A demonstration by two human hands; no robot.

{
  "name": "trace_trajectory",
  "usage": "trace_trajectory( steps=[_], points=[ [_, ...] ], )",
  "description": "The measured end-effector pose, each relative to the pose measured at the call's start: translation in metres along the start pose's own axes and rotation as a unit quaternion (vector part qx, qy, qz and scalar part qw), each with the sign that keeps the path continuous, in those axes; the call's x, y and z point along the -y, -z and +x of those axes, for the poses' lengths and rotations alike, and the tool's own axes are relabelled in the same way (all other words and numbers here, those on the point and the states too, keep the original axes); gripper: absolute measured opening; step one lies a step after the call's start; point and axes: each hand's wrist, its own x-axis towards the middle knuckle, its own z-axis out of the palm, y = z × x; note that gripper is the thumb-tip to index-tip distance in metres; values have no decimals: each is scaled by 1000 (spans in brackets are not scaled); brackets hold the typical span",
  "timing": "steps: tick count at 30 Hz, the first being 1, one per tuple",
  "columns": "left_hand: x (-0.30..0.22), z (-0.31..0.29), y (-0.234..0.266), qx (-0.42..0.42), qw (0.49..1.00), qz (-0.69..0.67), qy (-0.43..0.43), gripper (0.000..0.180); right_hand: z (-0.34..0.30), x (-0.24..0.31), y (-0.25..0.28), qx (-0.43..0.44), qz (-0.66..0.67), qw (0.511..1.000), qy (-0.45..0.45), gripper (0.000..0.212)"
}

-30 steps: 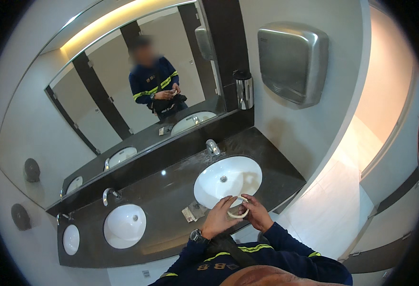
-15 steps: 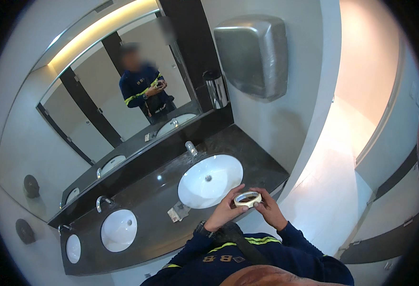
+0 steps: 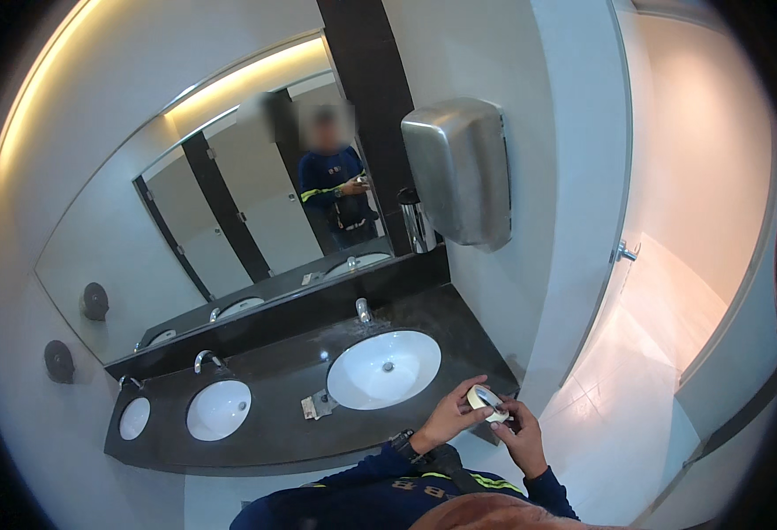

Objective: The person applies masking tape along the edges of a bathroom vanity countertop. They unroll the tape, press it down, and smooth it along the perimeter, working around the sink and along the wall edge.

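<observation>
A roll of cream-coloured masking tape (image 3: 476, 397) is held between both hands, just past the front edge of the dark counter. My left hand (image 3: 444, 420) grips its left side, thumb and fingers on the ring. On the other side my right hand (image 3: 524, 439) pinches the ring with thumb and fingertips. The roll is tilted, its hollow core showing. Whether a tape end is lifted is too small to make out. Left of the hands, a small grey-and-beige packet or folded paper (image 3: 318, 405) lies on the counter (image 3: 287, 449).
A white oval basin (image 3: 375, 384) with a chrome faucet (image 3: 364, 311) is nearest; two more basins continue leftward. A steel hand dryer (image 3: 459, 168) hangs above a metal cylindrical dispenser (image 3: 417, 223). A wide mirror (image 3: 230, 208) reflects me. A door handle (image 3: 625, 253) juts out by the lit doorway on the right.
The view has swung toward the right and upward. Both hands have shifted rightward and lower in the picture, and the tape roll has turned to a steeper tilt. Both hands keep hold.
</observation>
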Motion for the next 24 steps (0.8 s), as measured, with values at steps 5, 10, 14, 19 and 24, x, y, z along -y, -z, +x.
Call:
trace_trajectory(
  steps=[5, 10, 14, 19, 24],
  points=[
    [-15, 19, -10, 27, 997, -66, 14, 62, 6, 9, 29, -45, 152, 986, -47, 40],
    [-27, 25, -26, 42, 998, -51, 19, 64, 17, -10, 58, -34, 171, 983, -66, 34],
    [-34, 24, -33, 35, 998, -42, -9, 64, 29, -13, 61, -19, 231, 966, -110, 27],
    [-26, 31, -42, 16, 999, -14, -47, 57, 31, -19, 64, -90, 246, 962, -84, 18],
    [-29, 38, -46, -19, 1000, 14, -9, 51, 22, -13, 60, -138, 296, 932, -158, 19]
  ],
)
